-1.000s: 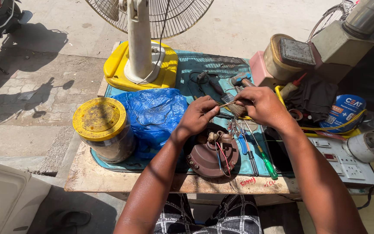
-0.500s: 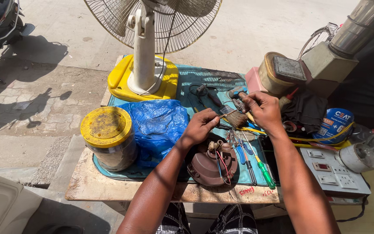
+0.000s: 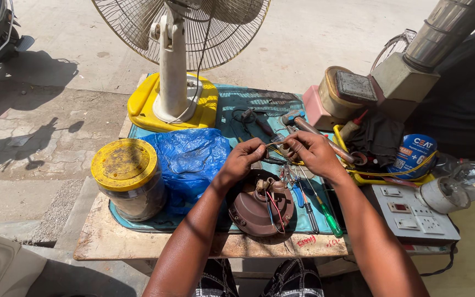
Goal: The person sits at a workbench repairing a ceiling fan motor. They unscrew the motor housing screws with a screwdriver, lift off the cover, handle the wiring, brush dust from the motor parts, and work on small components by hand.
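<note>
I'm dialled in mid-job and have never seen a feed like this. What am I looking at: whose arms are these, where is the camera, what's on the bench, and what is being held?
There is no machine here: the camera sits on a person's head and looks down, so both bare arms are that person's own. The left hand and the right hand meet above the bench and pinch a small bundle of wires between the fingertips; what the wires belong to is too small to tell.

Just below the hands lies a brown round motor housing with wires coming out of it, beside screwdrivers. Further left are a crumpled blue plastic bag and a jar with a yellow lid. A pedestal fan stands at the back on a yellow base. On the right is a white switchboard with a bulb.
</note>
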